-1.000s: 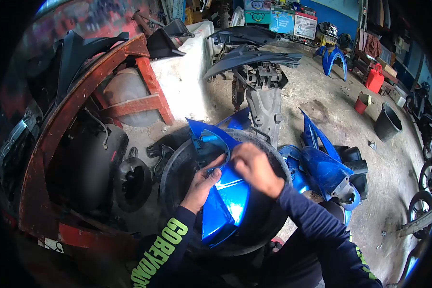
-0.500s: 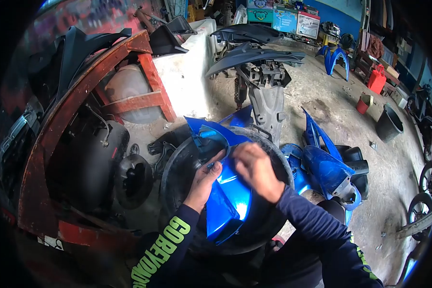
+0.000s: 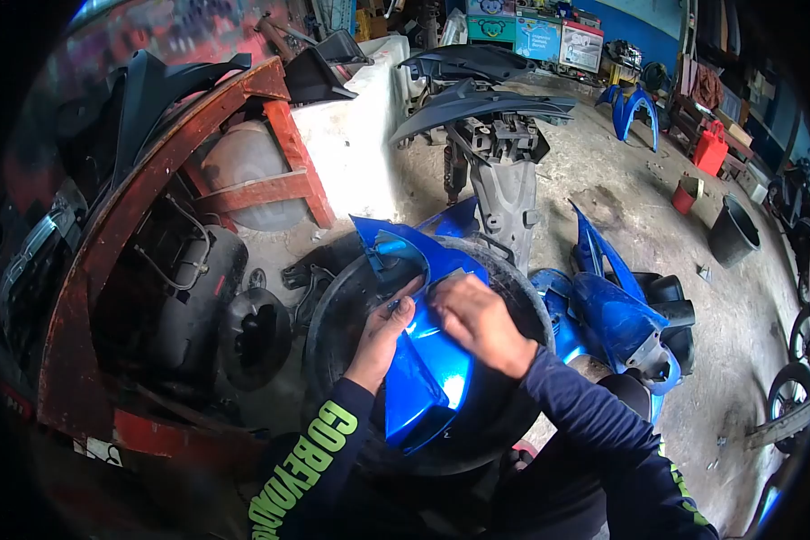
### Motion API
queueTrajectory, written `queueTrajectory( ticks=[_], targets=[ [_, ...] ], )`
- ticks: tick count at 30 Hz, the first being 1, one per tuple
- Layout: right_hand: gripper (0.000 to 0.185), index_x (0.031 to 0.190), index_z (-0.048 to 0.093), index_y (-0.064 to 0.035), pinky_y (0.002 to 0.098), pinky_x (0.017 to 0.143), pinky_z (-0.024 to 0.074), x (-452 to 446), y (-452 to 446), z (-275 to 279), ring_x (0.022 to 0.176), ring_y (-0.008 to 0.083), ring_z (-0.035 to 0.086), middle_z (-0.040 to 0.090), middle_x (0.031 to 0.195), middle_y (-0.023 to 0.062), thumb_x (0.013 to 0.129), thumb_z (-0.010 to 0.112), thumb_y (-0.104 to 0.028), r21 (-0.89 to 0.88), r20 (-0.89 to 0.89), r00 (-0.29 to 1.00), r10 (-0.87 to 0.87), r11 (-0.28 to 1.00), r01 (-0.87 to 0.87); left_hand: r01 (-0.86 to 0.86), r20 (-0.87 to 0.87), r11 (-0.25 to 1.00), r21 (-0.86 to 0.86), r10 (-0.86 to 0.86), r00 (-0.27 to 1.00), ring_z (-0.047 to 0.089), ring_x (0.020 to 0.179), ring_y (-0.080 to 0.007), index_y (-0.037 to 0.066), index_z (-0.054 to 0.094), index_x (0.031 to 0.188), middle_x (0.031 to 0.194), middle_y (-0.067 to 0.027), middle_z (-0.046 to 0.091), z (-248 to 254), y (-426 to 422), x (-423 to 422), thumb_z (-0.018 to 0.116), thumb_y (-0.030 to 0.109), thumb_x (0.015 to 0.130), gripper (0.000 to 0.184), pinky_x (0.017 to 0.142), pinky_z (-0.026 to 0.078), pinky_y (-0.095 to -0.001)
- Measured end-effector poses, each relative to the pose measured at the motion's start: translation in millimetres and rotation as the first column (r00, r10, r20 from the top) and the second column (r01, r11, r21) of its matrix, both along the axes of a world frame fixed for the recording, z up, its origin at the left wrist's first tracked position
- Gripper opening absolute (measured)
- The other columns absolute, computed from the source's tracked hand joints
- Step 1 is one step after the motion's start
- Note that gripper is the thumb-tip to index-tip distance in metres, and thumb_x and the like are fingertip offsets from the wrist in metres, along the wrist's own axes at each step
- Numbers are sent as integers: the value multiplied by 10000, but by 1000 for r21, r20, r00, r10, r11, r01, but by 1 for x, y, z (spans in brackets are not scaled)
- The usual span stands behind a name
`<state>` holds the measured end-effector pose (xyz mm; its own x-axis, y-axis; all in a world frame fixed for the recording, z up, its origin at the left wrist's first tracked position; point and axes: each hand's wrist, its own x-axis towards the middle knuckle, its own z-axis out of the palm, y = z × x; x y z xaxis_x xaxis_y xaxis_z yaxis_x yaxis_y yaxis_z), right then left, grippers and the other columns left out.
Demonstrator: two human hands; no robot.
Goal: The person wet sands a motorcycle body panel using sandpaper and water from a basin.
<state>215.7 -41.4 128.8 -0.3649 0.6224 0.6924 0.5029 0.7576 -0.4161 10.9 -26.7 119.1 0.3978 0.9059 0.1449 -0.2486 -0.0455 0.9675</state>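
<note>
A glossy blue motorcycle body panel (image 3: pixel 427 355) lies tilted over a large round black tub (image 3: pixel 319 360). My left hand (image 3: pixel 382 337) grips the panel's left edge near its curved cutout, thumb on top and fingers behind. Bent and pressed together, the fingers of my right hand (image 3: pixel 481 322) rest on the panel's upper face. A thin greyish edge shows by those fingertips; what it belongs to is mostly hidden under the hand.
More blue panels (image 3: pixel 612 315) lie on the floor to the right. A red wooden frame (image 3: pixel 90 261) stands at left beside a black tank (image 3: pixel 193 297). Ahead is a bare motorcycle frame section (image 3: pixel 504 193); a black bucket (image 3: pixel 733 229) and red jerrycan (image 3: pixel 711 148) stand at right.
My right hand has shifted slightly down across the panel, and the greyish edge by its fingers shows more. My left hand keeps its grip. The view has moved slightly.
</note>
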Motion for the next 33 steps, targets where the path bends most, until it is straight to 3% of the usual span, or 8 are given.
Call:
queueTrajectory(
  ticks=[7,11,15,19,22,27,30,33],
  targets=[
    [160,968,669,-4,429,861,521,0,9,1,963,342,625,655,1015,150,812,681,-39,21,-50,999,-6,1000,7,-2,-63,999,-43,-1,998,505,1300,-152,-24,494,1465,1432,-109,563,-1,0,-4,617,456,1006,675,1117,362,-295],
    [152,929,665,-4,427,865,521,-25,-21,-1,952,343,624,657,1009,136,784,697,-34,54,-38,976,213,976,-210,3,-11,1000,-20,-3,1000,525,1239,-129,-23,491,1469,1392,-74,583,1,3,0,616,455,1007,676,1104,367,-283],
    [136,917,650,2,427,869,518,-4,5,2,943,339,623,656,993,147,786,669,-28,53,-34,999,-2,999,4,-5,6,999,-48,5,1000,525,1243,-131,-30,494,1463,1402,-84,578,-2,1,0,616,462,1006,683,1106,370,-292],
    [113,904,657,1,431,887,517,-20,-16,0,969,344,627,658,991,154,801,673,-40,54,-13,977,211,976,-210,6,23,1000,9,-6,1000,517,1284,-151,-33,498,1458,1413,-98,574,-3,6,1,622,471,1000,692,1125,360,-300],
    [187,976,670,8,432,923,511,6,15,-1,1004,335,626,657,1021,155,801,686,-54,23,-49,998,-46,999,47,-12,-55,998,-64,9,998,516,1299,-167,-39,497,1456,1419,-115,573,-4,1,-3,628,467,996,696,1135,359,-317],
    [183,988,660,24,434,892,524,-18,-18,-4,964,351,635,665,1007,169,820,673,-47,77,-24,986,165,984,-163,-36,38,999,40,35,999,535,1255,-154,-48,497,1452,1387,-110,589,-2,3,4,646,454,991,697,1108,381,-305],
    [214,1005,673,7,439,935,520,7,22,-6,996,348,649,664,1009,158,792,690,-14,25,-78,988,-131,991,133,-11,36,1000,0,11,999,537,1257,-163,-50,497,1451,1385,-118,590,-12,1,1,647,469,986,713,1107,386,-312],
    [205,1026,674,23,446,935,518,-16,-20,-8,1011,354,654,674,1041,170,822,665,4,28,-47,998,35,999,-34,-74,18,997,38,74,997,543,1250,-164,-51,499,1448,1392,-127,587,-10,3,5,696,430,963,711,1096,394,-307]
  ],
)
